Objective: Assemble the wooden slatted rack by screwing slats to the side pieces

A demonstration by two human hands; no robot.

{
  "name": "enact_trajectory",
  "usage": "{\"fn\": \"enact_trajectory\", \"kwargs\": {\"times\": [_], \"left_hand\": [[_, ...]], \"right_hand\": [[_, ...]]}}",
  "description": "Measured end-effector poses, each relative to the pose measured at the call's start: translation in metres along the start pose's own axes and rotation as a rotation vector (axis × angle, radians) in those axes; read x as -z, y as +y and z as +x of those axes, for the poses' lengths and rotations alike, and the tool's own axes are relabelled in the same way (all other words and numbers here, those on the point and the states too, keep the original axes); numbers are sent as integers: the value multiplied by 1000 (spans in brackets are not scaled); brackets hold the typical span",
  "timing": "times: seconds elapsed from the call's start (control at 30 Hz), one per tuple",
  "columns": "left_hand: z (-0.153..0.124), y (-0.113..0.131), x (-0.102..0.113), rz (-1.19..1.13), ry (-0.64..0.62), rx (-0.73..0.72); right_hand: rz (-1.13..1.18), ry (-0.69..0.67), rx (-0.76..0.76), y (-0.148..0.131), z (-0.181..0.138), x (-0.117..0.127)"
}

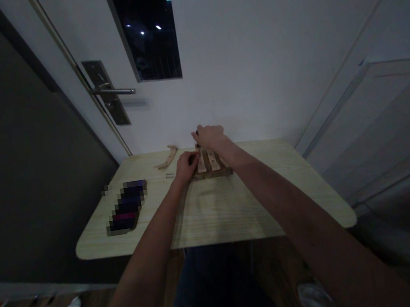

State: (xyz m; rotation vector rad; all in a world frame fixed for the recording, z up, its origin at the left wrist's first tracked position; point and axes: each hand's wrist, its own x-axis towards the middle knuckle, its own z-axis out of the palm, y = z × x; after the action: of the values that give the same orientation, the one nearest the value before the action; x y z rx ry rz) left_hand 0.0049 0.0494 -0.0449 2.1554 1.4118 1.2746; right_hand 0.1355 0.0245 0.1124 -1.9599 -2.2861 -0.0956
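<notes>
A small brown wooden board [213, 173] lies near the table's far edge, with pale wooden strips [213, 160] set across it. My left hand [186, 166] is at the board's left side, fingers and thumb closed at the edge of the leftmost strip [201, 164]. Above the board's far end, my right hand [210, 136] is closed around a small dark-handled tool [197, 133], mostly hidden by the fingers. My right forearm covers the board's right part. Two thin screws [170, 175] lie left of my left hand. Behind them sits a bent pale wooden piece [170, 157].
A dark phone [128, 206], its screen blurred out, lies on the left of the light wooden table [215, 218]. Just past the table stands a white door [236, 56] with a metal handle [114, 91]. A grey panel [37, 163] rises at the left.
</notes>
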Motion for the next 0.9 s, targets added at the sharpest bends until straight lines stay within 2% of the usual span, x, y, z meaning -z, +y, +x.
{"fn": "enact_trajectory", "kwargs": {"times": [0.3,0.57,0.77,0.9], "left_hand": [[-1,-1,1,-5,-2,8],[0,2,3,2,-7,4],[-1,0,1,4,-5,-1],[-1,-1,0,4,-5,-8]], "right_hand": [[39,-112,47,1,3,9],[55,-58,-4,0,2,9],[53,-77,-48,1,-1,4],[66,-55,27,7,-4,-1]]}}
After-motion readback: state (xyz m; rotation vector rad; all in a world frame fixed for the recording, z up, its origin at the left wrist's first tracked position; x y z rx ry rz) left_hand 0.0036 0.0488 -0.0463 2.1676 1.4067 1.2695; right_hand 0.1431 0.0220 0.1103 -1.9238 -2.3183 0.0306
